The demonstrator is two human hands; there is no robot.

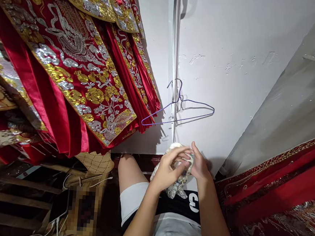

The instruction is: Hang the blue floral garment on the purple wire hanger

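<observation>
A crumpled pale cloth (175, 190) with a dark floral print is bunched above my lap, between my two hands. My left hand (171, 166) curls around its upper left side, the fingers bent over the top and the thumb lying across the front. On the other side, my right hand (198, 166) is closed against the cloth, with one digit sticking up; its remaining fingers are partly hidden. A purple wire hanger (193, 101) hangs beyond the hands on a narrow vertical strip (175, 46) along the white wall.
Red garments (77, 64) with gold and silver embroidery hang at left. More red embroidered fabric (284, 200) lies at right, beneath translucent plastic sheeting (274, 94). At lower left, a slatted wooden surface (22, 203) carries a phone (60, 205) and white cables.
</observation>
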